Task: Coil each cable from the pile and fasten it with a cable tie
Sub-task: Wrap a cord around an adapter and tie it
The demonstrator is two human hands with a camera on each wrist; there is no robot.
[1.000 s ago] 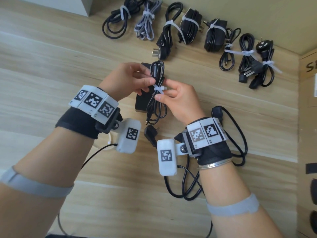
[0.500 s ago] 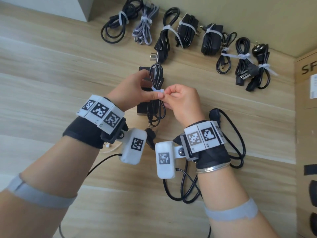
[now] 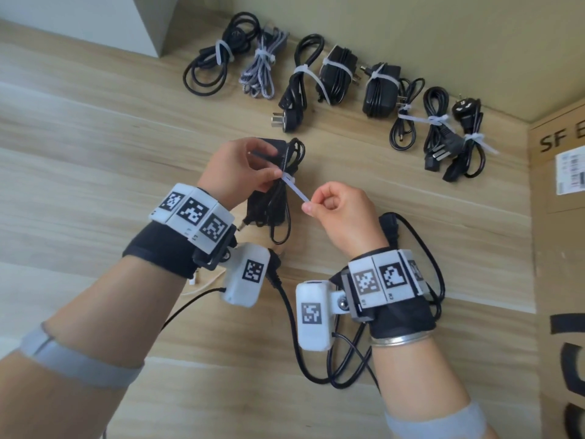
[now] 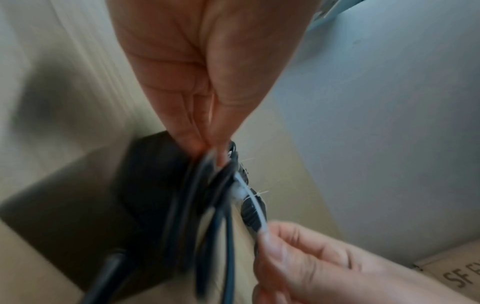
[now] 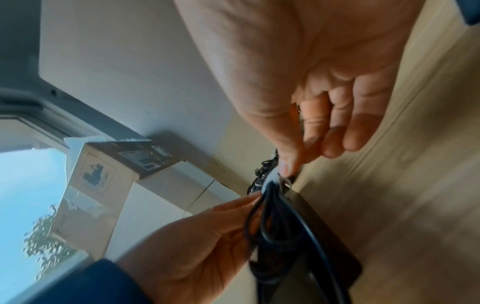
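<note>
My left hand [image 3: 245,167] grips a coiled black cable [image 3: 278,201] with its black power adapter [image 3: 262,207] above the wooden table [image 3: 95,153]. A white cable tie [image 3: 296,189] is wrapped round the coil. My right hand [image 3: 335,210] pinches the tie's free tail to the right of the coil. In the left wrist view the left hand [image 4: 207,123] pinches the coil [image 4: 202,205] at the tie [image 4: 246,195]. The right wrist view shows the right hand [image 5: 298,154] pinching the tie [image 5: 271,179] just above the cable [image 5: 272,226].
Several tied cable bundles [image 3: 332,77] lie in a row along the far wall. A loose black cable [image 3: 421,248] lies under my right wrist. A cardboard box [image 3: 560,217] stands at the right edge, a white block [image 3: 133,23] at the far left.
My right hand has drawn the tie's tail out to the lower right, away from the coil. The left hand stays on the coil.
</note>
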